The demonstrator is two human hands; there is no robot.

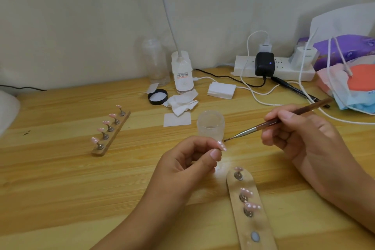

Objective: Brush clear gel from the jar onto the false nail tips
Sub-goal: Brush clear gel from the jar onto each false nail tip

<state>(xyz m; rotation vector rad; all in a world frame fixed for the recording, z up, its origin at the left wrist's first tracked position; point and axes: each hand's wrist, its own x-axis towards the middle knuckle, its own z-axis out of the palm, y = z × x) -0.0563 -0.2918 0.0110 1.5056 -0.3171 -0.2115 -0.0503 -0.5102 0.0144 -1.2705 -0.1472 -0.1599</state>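
Observation:
My left hand [188,160] pinches a pink false nail tip [221,145] with white dots between thumb and fingers, just below the open clear gel jar [211,125]. My right hand [300,138] grips a brown-handled thin brush [269,123]; its bristle tip sits just right of the held nail tip, nearly touching it. A wooden holder strip [261,235] near the front carries three pink tips on metal stands. A second wooden strip [112,138] at the left holds several pink tips.
The jar's black lid [157,97], crumpled wipes [182,102] and a white pad [177,119] lie behind the jar. A lamp base [182,73], a clear bottle [155,61], a power strip [274,68] with cables, and bags [349,67] line the back of the wooden table [71,189].

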